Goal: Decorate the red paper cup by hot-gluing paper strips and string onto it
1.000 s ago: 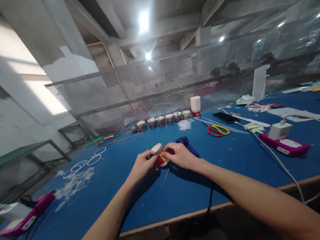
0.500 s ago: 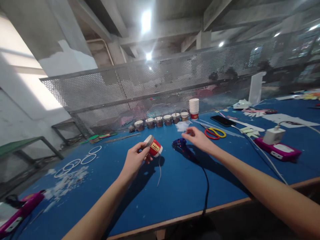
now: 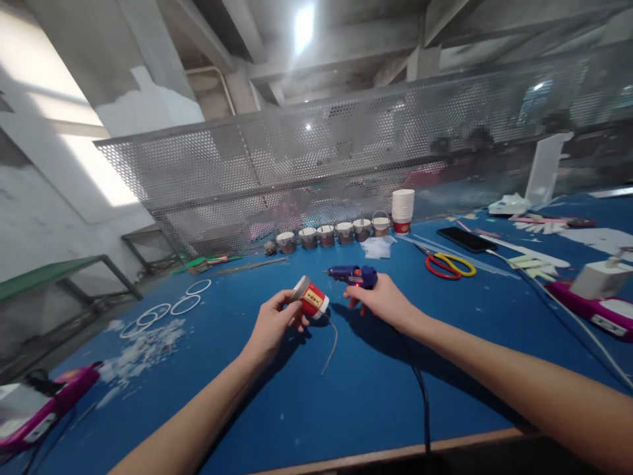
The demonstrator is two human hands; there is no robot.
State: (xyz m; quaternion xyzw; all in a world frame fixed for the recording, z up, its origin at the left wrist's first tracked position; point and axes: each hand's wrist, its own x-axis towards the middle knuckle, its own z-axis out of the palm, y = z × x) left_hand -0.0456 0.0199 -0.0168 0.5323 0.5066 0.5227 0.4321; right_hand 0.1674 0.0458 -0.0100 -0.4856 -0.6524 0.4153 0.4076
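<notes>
My left hand (image 3: 277, 319) grips a red and white paper cup (image 3: 312, 298), tilted on its side, with a thin grey cord (image 3: 335, 340) hanging from its right end. To the right, my right hand (image 3: 383, 300) is closed round the handle of a blue glue gun (image 3: 352, 275). The gun's nozzle points left, above and beyond the cup, and does not touch it. A black cable (image 3: 424, 402) runs from the gun down over the table's front edge.
Several grey-wrapped cups (image 3: 325, 236) and a cup stack (image 3: 403, 211) line the back of the blue table (image 3: 237, 409). Scissors (image 3: 450, 265) and a phone (image 3: 466, 239) lie right. White rings (image 3: 185, 305), scraps (image 3: 143, 353) and a magenta power strip (image 3: 69, 396) are left.
My right hand has closed on the glue gun and raised it from the table, its nozzle now pointing left. The view has shifted a little; my left hand still holds the cup.
</notes>
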